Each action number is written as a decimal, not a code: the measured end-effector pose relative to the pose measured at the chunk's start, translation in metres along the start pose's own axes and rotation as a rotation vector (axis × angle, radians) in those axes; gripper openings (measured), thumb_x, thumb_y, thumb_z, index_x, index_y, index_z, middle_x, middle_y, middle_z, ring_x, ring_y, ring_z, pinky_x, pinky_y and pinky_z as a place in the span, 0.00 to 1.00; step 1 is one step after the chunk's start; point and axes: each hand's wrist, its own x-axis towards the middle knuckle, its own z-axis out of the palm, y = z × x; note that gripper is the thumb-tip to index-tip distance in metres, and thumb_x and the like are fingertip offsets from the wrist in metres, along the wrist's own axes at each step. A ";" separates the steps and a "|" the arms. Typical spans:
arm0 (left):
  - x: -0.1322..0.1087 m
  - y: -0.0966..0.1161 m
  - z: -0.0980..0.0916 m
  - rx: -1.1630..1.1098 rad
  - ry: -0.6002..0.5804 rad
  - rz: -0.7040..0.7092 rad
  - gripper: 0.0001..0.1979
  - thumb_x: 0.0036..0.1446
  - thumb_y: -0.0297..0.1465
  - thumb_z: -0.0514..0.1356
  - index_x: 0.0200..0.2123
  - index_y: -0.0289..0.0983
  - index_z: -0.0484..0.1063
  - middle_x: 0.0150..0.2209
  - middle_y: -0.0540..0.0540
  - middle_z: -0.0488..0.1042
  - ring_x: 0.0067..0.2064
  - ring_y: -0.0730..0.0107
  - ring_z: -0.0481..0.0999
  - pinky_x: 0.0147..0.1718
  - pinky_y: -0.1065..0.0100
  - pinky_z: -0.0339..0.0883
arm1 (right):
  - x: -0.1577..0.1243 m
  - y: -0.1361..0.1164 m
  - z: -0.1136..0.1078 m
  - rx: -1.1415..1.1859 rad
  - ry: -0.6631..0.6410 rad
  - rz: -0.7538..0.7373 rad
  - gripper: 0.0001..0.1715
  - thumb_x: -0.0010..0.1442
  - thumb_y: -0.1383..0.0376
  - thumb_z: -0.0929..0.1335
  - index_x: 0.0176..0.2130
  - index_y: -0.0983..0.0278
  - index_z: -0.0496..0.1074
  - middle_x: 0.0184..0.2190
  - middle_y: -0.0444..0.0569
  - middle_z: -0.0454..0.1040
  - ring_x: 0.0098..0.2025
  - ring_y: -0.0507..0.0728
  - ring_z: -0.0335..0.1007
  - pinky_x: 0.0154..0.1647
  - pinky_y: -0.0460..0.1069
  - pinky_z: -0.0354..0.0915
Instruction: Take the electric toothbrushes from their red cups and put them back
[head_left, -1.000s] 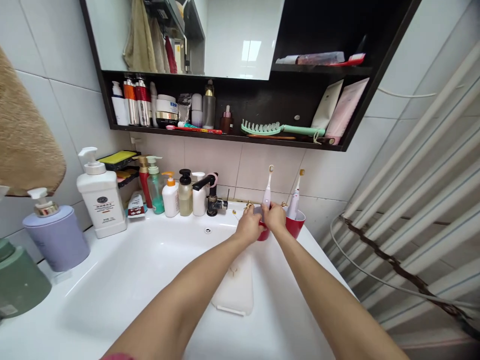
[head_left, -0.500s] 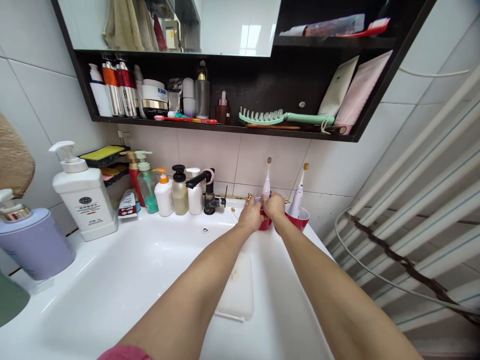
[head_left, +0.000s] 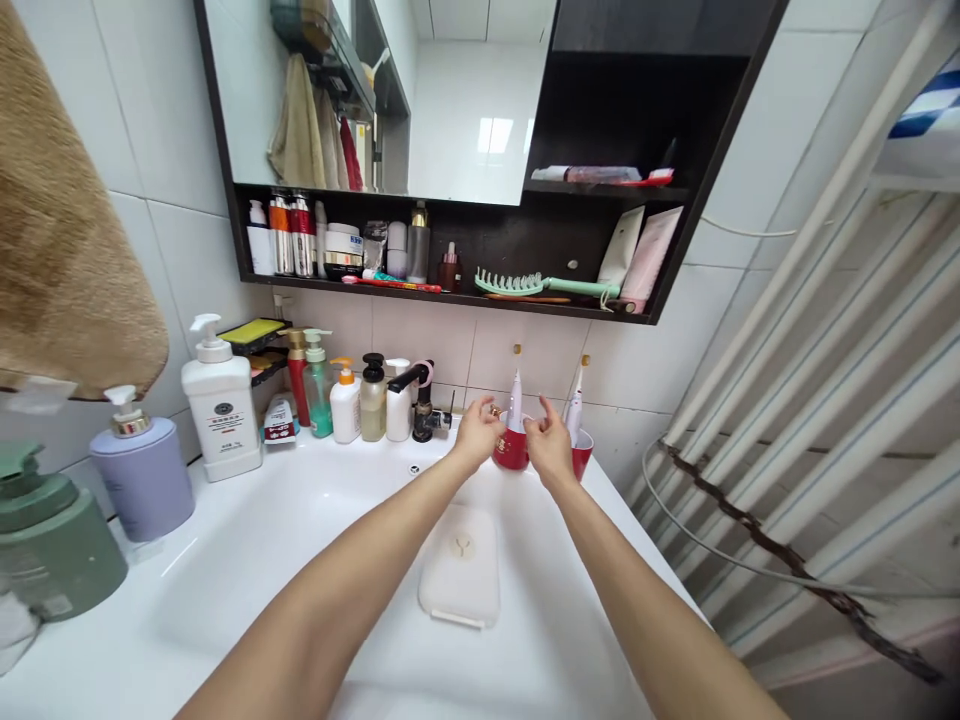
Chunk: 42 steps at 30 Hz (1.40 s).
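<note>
A red cup [head_left: 511, 452] with gold marks stands on the back right of the sink ledge, with a white electric toothbrush [head_left: 515, 400] upright in it. My left hand [head_left: 478, 436] is at the cup's left side, fingers apart. On the cup's other side is my right hand [head_left: 550, 442], index finger pointing up and thumb close to the rim; whether either touches the cup is hard to tell. Partly behind my right hand stands a second red cup [head_left: 583, 460], holding another white electric toothbrush [head_left: 574, 412] that leans right.
A black faucet [head_left: 422, 400] and several pump bottles line the sink's back ledge. In the basin [head_left: 360, 560] lies a white lidded box [head_left: 460, 565]. Overhead hangs a dark mirror cabinet [head_left: 525, 240] with a green hairbrush [head_left: 525, 285]. White pipes [head_left: 780, 400] run at the right.
My hands have come off the red cup and moved apart to its two sides, so its front now shows. The head view has shifted upward and left.
</note>
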 end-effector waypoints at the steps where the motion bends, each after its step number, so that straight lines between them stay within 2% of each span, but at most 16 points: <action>1: -0.008 0.013 -0.006 -0.066 -0.015 0.018 0.28 0.43 0.25 0.50 0.49 0.38 0.42 0.23 0.53 0.62 0.22 0.81 0.62 0.24 0.74 0.57 | -0.009 -0.012 -0.007 0.166 -0.032 -0.007 0.31 0.45 0.66 0.57 0.50 0.65 0.47 0.14 0.37 0.58 0.17 0.49 0.56 0.22 0.46 0.56; 2: -0.017 0.026 -0.012 -0.143 -0.037 0.046 0.31 0.43 0.25 0.50 0.50 0.40 0.37 0.22 0.55 0.61 0.20 0.83 0.60 0.22 0.76 0.56 | -0.017 -0.024 -0.014 0.370 -0.075 -0.017 0.34 0.44 0.67 0.58 0.51 0.62 0.43 0.13 0.35 0.55 0.15 0.48 0.52 0.19 0.44 0.55; 4: -0.035 0.052 -0.023 -0.565 -0.200 0.159 0.35 0.42 0.24 0.51 0.50 0.46 0.34 0.21 0.58 0.59 0.18 0.85 0.58 0.20 0.78 0.54 | -0.034 -0.050 -0.027 0.716 -0.183 -0.057 0.37 0.43 0.69 0.59 0.52 0.58 0.39 0.13 0.33 0.53 0.14 0.46 0.48 0.16 0.43 0.52; 7: -0.059 0.077 -0.034 -0.844 -0.389 0.203 0.38 0.38 0.23 0.53 0.50 0.48 0.34 0.20 0.58 0.58 0.18 0.85 0.59 0.19 0.78 0.53 | -0.055 -0.077 -0.042 0.940 -0.270 -0.085 0.38 0.42 0.71 0.60 0.51 0.55 0.41 0.14 0.33 0.55 0.14 0.45 0.48 0.15 0.41 0.50; 12: -0.078 0.078 -0.039 -0.911 -0.372 0.132 0.39 0.36 0.24 0.56 0.49 0.48 0.37 0.19 0.59 0.60 0.17 0.85 0.58 0.19 0.78 0.52 | -0.071 -0.087 -0.047 1.017 -0.257 -0.012 0.35 0.41 0.72 0.61 0.48 0.54 0.47 0.12 0.32 0.56 0.13 0.45 0.48 0.14 0.41 0.48; 14: -0.079 0.073 -0.041 -0.941 -0.306 0.057 0.31 0.37 0.30 0.57 0.46 0.43 0.47 0.18 0.58 0.60 0.16 0.86 0.57 0.16 0.79 0.49 | -0.071 -0.088 -0.048 1.068 -0.188 0.056 0.24 0.42 0.69 0.61 0.42 0.56 0.56 0.12 0.33 0.57 0.12 0.45 0.49 0.13 0.41 0.49; 16: -0.078 0.070 -0.044 -0.954 -0.291 -0.033 0.18 0.40 0.40 0.53 0.34 0.36 0.60 0.13 0.57 0.58 0.13 0.86 0.52 0.12 0.80 0.43 | -0.068 -0.091 -0.048 1.102 -0.162 0.155 0.09 0.45 0.61 0.60 0.28 0.62 0.63 0.11 0.36 0.58 0.11 0.45 0.49 0.12 0.42 0.49; 19: -0.076 0.070 -0.049 -0.939 -0.396 -0.126 0.26 0.41 0.52 0.40 0.14 0.34 0.56 0.07 0.55 0.50 0.09 0.85 0.46 0.10 0.78 0.35 | -0.064 -0.100 -0.048 1.048 -0.237 0.271 0.24 0.46 0.51 0.56 0.12 0.65 0.56 0.07 0.38 0.54 0.08 0.44 0.46 0.09 0.43 0.45; 24: -0.069 0.072 -0.048 -0.848 -0.484 -0.196 0.30 0.39 0.55 0.33 0.09 0.35 0.51 0.05 0.55 0.45 0.08 0.85 0.43 0.11 0.78 0.33 | -0.065 -0.104 -0.037 0.881 -0.259 0.267 0.30 0.44 0.45 0.52 0.07 0.65 0.49 0.04 0.37 0.46 0.06 0.44 0.40 0.08 0.42 0.39; 27: -0.066 0.061 -0.043 -0.763 -0.435 -0.280 0.30 0.38 0.55 0.32 0.09 0.35 0.51 0.05 0.55 0.47 0.08 0.85 0.44 0.11 0.77 0.34 | -0.063 -0.085 -0.027 0.718 -0.280 0.239 0.30 0.43 0.45 0.51 0.08 0.64 0.49 0.05 0.37 0.46 0.07 0.44 0.41 0.09 0.43 0.43; 29: -0.067 0.043 -0.038 -0.690 -0.357 -0.366 0.30 0.38 0.55 0.33 0.10 0.35 0.52 0.06 0.55 0.49 0.09 0.84 0.46 0.12 0.77 0.36 | -0.054 -0.059 -0.022 0.465 -0.256 0.188 0.27 0.44 0.46 0.52 0.10 0.63 0.52 0.07 0.39 0.50 0.09 0.46 0.46 0.11 0.44 0.48; 32: -0.076 0.007 -0.031 -0.620 -0.275 -0.452 0.28 0.38 0.54 0.36 0.13 0.35 0.54 0.08 0.55 0.51 0.10 0.84 0.49 0.13 0.77 0.38 | -0.031 -0.009 -0.021 -0.170 -0.023 0.095 0.21 0.43 0.50 0.56 0.18 0.64 0.62 0.18 0.46 0.64 0.21 0.52 0.60 0.22 0.47 0.56; 34: -0.087 -0.019 -0.027 -0.578 -0.247 -0.502 0.26 0.37 0.53 0.40 0.15 0.35 0.55 0.09 0.56 0.52 0.11 0.85 0.50 0.14 0.77 0.39 | -0.014 0.023 -0.024 -0.302 0.073 0.124 0.18 0.40 0.53 0.60 0.27 0.65 0.65 0.30 0.53 0.65 0.33 0.58 0.60 0.31 0.51 0.55; 36: -0.097 -0.041 -0.022 -0.537 -0.240 -0.544 0.24 0.36 0.52 0.44 0.17 0.34 0.56 0.10 0.57 0.53 0.12 0.85 0.51 0.14 0.77 0.40 | 0.001 0.049 -0.029 -0.379 0.108 0.165 0.20 0.37 0.56 0.62 0.30 0.65 0.66 0.36 0.58 0.61 0.39 0.62 0.57 0.33 0.54 0.54; 39: -0.107 -0.059 -0.016 -0.489 -0.268 -0.582 0.21 0.36 0.48 0.49 0.18 0.34 0.57 0.11 0.56 0.55 0.13 0.85 0.52 0.15 0.77 0.41 | 0.012 0.073 -0.033 -0.458 0.070 0.174 0.16 0.36 0.60 0.63 0.28 0.66 0.67 0.32 0.57 0.62 0.37 0.62 0.58 0.32 0.54 0.54; 42: -0.111 -0.063 -0.014 -0.458 -0.297 -0.587 0.17 0.37 0.45 0.51 0.18 0.34 0.58 0.12 0.55 0.57 0.13 0.84 0.54 0.15 0.76 0.41 | 0.008 0.078 -0.040 -0.519 0.031 0.138 0.13 0.38 0.60 0.62 0.25 0.66 0.66 0.28 0.54 0.63 0.34 0.61 0.59 0.31 0.53 0.55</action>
